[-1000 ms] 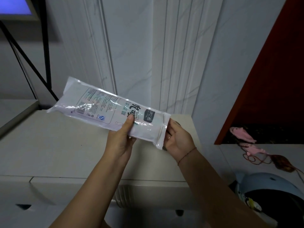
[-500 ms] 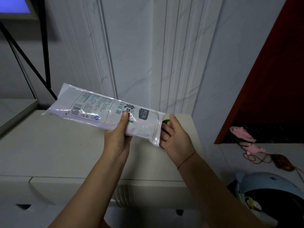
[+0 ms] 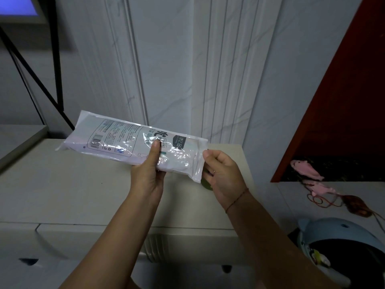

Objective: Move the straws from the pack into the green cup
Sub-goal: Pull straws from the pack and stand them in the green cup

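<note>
A clear plastic pack of straws (image 3: pixel 116 140) with printed labels is held level above the white cabinet top (image 3: pixel 62 184). My left hand (image 3: pixel 149 174) grips the pack from below near its middle, thumb pressed on top. My right hand (image 3: pixel 221 174) pinches the pack's right end flap between thumb and fingers. Only a sliver of the green cup (image 3: pixel 206 185) shows, behind the right hand and under the pack's end. The straws inside are pale and hard to make out.
White panelled wall rises right behind the cabinet. A black metal frame (image 3: pixel 56 59) stands at the back left. To the right are a lower white surface with pink fish toys (image 3: pixel 306 166) and a light blue bin (image 3: pixel 337 236).
The pack has tilted flatter and shifted slightly. My right hand went from an open palm under the end to pinching the end flap.
</note>
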